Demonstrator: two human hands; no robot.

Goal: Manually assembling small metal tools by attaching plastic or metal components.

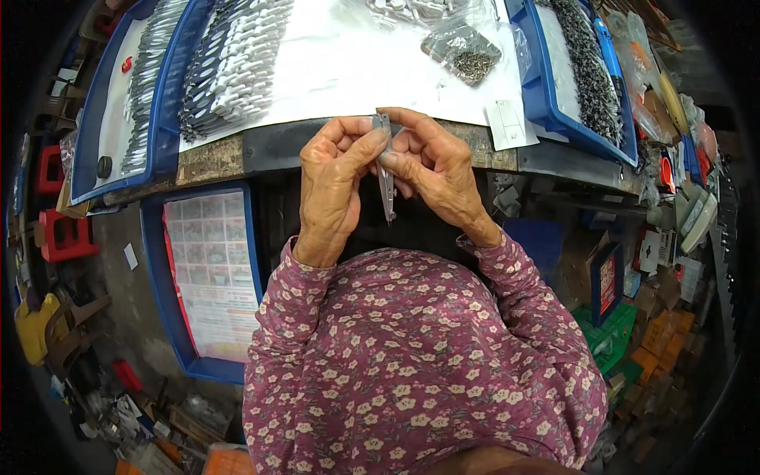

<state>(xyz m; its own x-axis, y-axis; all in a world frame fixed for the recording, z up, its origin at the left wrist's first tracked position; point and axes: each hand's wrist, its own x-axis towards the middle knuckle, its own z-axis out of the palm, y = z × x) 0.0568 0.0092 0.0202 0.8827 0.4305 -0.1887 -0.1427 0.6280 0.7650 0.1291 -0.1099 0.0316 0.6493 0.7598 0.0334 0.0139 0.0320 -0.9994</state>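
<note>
Smooth metallic piece [385, 178], matt cloth sleeve [290, 305], plastic tray [167, 111]

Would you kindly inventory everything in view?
Slim piece: one, grey, centre
Table: one, dark-edged, ahead
Paper covering: one, white, on table
Left tray: one, blue, table's left
Right tray: one, blue, table's right
Stacked pieces: many, white and dark, beside left tray
Small parts: many, mostly dark, in right tray
Parts bag: one, clear, upper centre-right
Card: one, white, beside right tray
Lower tray: one, blue, below table, left
Stools: at least two, red, far left
Clutter: uncounted, mixed, both sides
Top: one, purple floral, bottom
Left grip: one, bare, on slim piece
Right grip: one, bare, on slim piece
</note>
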